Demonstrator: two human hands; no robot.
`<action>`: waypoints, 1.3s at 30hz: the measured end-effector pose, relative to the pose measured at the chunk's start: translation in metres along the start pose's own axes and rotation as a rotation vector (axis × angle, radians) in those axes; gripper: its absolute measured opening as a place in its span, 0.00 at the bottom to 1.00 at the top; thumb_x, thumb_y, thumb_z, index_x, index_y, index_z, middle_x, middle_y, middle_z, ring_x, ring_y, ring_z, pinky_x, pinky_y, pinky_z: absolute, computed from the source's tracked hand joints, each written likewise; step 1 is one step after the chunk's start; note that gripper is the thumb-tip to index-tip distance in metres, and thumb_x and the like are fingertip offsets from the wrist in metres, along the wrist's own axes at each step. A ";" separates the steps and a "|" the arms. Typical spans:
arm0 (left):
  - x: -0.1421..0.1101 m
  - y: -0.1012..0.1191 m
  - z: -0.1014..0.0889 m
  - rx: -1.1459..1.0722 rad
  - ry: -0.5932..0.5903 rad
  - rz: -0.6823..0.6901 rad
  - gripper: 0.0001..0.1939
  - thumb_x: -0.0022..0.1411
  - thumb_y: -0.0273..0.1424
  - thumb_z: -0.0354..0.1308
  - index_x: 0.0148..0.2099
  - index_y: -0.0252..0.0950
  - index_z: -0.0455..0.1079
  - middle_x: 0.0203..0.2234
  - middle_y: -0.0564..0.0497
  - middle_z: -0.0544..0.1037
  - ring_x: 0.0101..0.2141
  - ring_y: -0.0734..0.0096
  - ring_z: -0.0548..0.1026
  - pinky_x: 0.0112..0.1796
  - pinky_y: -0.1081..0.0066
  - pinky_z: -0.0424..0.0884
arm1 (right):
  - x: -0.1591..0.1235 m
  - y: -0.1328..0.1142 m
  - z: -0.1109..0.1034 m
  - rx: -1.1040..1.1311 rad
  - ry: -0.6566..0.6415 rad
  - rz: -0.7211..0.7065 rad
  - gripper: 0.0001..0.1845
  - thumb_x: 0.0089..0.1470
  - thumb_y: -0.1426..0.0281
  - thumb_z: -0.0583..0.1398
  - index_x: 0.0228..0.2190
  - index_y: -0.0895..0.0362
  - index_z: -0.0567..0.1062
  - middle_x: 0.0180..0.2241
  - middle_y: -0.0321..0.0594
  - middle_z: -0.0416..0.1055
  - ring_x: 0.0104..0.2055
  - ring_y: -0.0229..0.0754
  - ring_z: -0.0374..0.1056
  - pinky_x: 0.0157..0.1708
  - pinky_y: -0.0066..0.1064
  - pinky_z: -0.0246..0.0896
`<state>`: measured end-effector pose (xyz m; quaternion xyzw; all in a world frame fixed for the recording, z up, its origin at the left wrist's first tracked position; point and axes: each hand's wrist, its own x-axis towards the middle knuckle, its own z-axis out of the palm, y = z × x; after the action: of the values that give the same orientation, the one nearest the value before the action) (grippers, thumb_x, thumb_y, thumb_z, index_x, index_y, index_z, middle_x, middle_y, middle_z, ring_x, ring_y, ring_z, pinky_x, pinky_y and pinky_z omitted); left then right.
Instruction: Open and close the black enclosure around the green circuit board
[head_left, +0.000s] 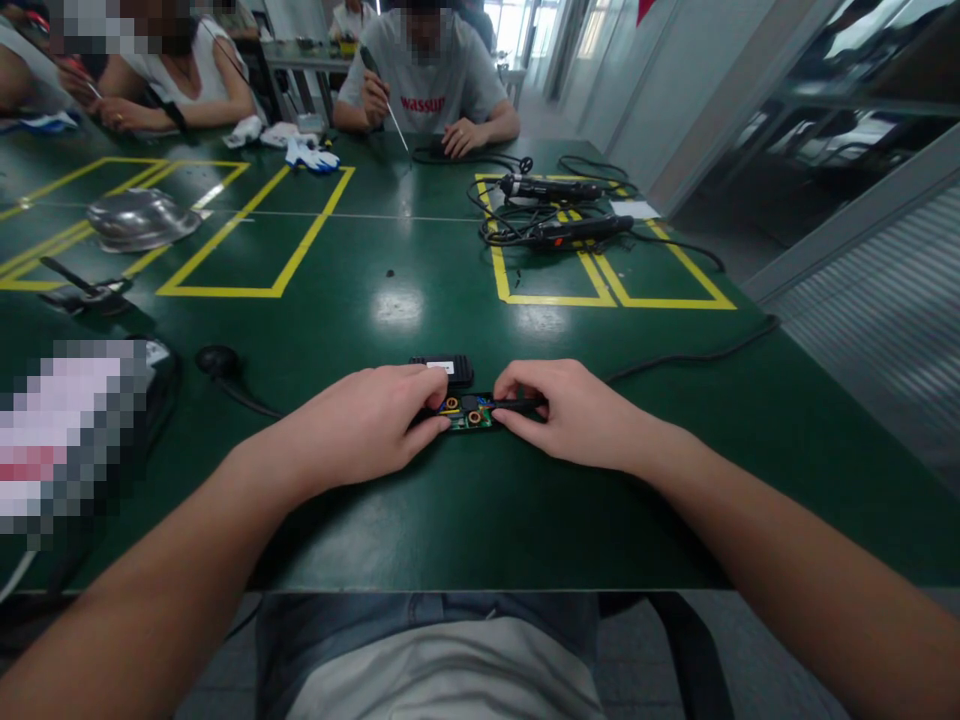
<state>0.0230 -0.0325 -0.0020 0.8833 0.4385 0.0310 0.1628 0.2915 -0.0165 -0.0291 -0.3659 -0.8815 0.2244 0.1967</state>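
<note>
An open black case with a circuit board [470, 410] in it lies on the green table in front of me. Copper-coloured coils and coloured wires show on the board. My left hand [375, 415] grips the left end of this case, fingers closed over its edge. At the other end, my right hand [566, 410] pinches the black cable [521, 404] where it meets the case. Just behind them lies the ribbed black cover [459, 370] with a white label. Another black cord runs left from under my left hand to a round black plug [217, 361].
Two black corded tools [555, 190] lie with coiled cables in a yellow taped area at the back right. A metal bowl [142, 218] stands at the left, gloves [311, 155] farther back. Across the green table [480, 530], a person holds a screwdriver [394, 120].
</note>
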 end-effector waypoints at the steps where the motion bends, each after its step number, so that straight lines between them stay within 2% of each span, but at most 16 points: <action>1: 0.000 -0.001 -0.001 -0.012 0.001 -0.001 0.08 0.75 0.34 0.59 0.40 0.40 0.68 0.33 0.51 0.79 0.29 0.65 0.74 0.31 0.66 0.61 | 0.000 0.000 0.000 0.010 0.005 0.005 0.02 0.63 0.70 0.65 0.37 0.53 0.76 0.31 0.35 0.76 0.30 0.40 0.68 0.34 0.32 0.61; 8: -0.004 -0.006 -0.013 -0.130 0.090 0.059 0.05 0.70 0.30 0.55 0.40 0.39 0.72 0.31 0.52 0.79 0.30 0.66 0.74 0.34 0.67 0.64 | -0.002 0.002 -0.008 0.150 0.003 0.004 0.03 0.61 0.73 0.61 0.37 0.54 0.74 0.28 0.33 0.71 0.27 0.38 0.65 0.30 0.31 0.59; 14: -0.005 -0.009 -0.014 -0.167 0.032 0.004 0.02 0.67 0.29 0.58 0.38 0.39 0.71 0.29 0.54 0.78 0.29 0.67 0.74 0.33 0.68 0.63 | -0.002 0.004 -0.008 0.158 -0.017 0.010 0.02 0.62 0.72 0.61 0.36 0.55 0.75 0.27 0.33 0.72 0.27 0.38 0.66 0.30 0.31 0.59; 20: -0.002 -0.008 -0.011 -0.158 -0.006 0.013 0.05 0.68 0.26 0.59 0.38 0.39 0.71 0.29 0.54 0.80 0.29 0.68 0.74 0.33 0.68 0.63 | -0.003 0.008 -0.007 0.143 -0.020 -0.017 0.03 0.62 0.73 0.62 0.35 0.55 0.76 0.30 0.36 0.76 0.29 0.39 0.68 0.31 0.32 0.60; 27: -0.001 -0.016 -0.009 -0.087 0.008 0.073 0.05 0.68 0.24 0.61 0.38 0.38 0.75 0.33 0.52 0.81 0.33 0.66 0.77 0.36 0.68 0.68 | -0.001 0.009 -0.009 0.057 -0.032 -0.078 0.04 0.62 0.74 0.64 0.34 0.53 0.76 0.34 0.39 0.79 0.35 0.42 0.71 0.37 0.34 0.64; 30: -0.001 -0.016 -0.007 -0.058 0.086 0.111 0.05 0.69 0.28 0.61 0.38 0.38 0.78 0.42 0.47 0.82 0.41 0.61 0.80 0.43 0.64 0.75 | 0.000 0.009 -0.008 0.080 -0.036 -0.077 0.05 0.62 0.74 0.63 0.34 0.53 0.75 0.33 0.38 0.78 0.34 0.42 0.71 0.37 0.34 0.64; 32: 0.001 -0.015 -0.003 -0.043 0.191 0.150 0.09 0.71 0.29 0.59 0.43 0.38 0.81 0.50 0.43 0.82 0.49 0.56 0.81 0.52 0.58 0.77 | 0.000 0.009 -0.006 0.079 -0.029 -0.081 0.05 0.61 0.74 0.62 0.34 0.53 0.73 0.32 0.37 0.76 0.32 0.41 0.70 0.36 0.33 0.64; 34: 0.005 -0.015 0.004 -0.036 0.279 0.174 0.17 0.74 0.28 0.54 0.55 0.38 0.83 0.55 0.41 0.81 0.56 0.53 0.79 0.60 0.53 0.76 | -0.001 0.009 -0.003 0.067 -0.022 -0.086 0.05 0.60 0.75 0.62 0.36 0.52 0.71 0.32 0.36 0.74 0.32 0.41 0.69 0.35 0.34 0.63; 36: 0.010 -0.016 0.011 -0.005 0.307 0.142 0.23 0.78 0.28 0.49 0.66 0.38 0.79 0.60 0.39 0.80 0.60 0.52 0.78 0.63 0.50 0.75 | -0.002 0.009 -0.001 0.082 -0.014 -0.074 0.09 0.59 0.75 0.61 0.40 0.51 0.68 0.34 0.36 0.74 0.33 0.42 0.69 0.35 0.34 0.63; 39: 0.016 -0.020 0.018 0.034 0.245 0.073 0.23 0.80 0.31 0.50 0.68 0.39 0.79 0.62 0.39 0.81 0.60 0.49 0.78 0.63 0.48 0.75 | -0.004 0.011 0.002 0.141 0.014 -0.060 0.19 0.57 0.76 0.61 0.47 0.50 0.63 0.36 0.35 0.75 0.33 0.43 0.69 0.35 0.36 0.65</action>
<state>0.0208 -0.0130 -0.0267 0.8909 0.4231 0.1372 0.0917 0.2993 -0.0131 -0.0379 -0.3261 -0.8728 0.2772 0.2346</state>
